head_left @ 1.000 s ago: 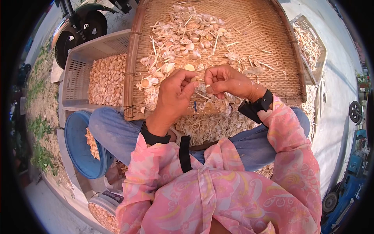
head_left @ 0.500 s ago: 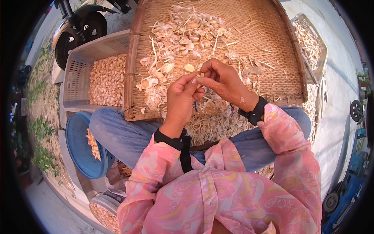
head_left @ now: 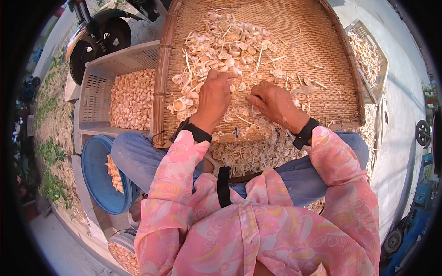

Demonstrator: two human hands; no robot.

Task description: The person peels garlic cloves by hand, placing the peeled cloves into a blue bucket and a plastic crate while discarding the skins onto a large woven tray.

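A big round woven bamboo tray [head_left: 317, 50] rests on my lap, with a heap of garlic bulbs, cloves and dry skins [head_left: 225, 43] in its middle. My left hand [head_left: 214, 96] reaches forward into the near edge of that heap, fingers curled down among the cloves. My right hand [head_left: 274, 101] lies palm down on the tray just right of it, fingertips among skins and stalks. What either hand grips is hidden under the fingers. Loose skins and stalks [head_left: 248, 152] lie in my lap below the tray.
A grey plastic crate [head_left: 94, 92] full of peeled cloves stands on the left. A blue bucket [head_left: 99, 179] with cloves sits by my left knee, a scale [head_left: 122, 246] below it. Another crate [head_left: 368, 50] with skins stands right. A motorbike wheel [head_left: 99, 41] is at the top left.
Both hands were raised together over the tray's near edge, working one clove between the fingers. They have parted and dropped forward onto the heap, the left reaching farther.
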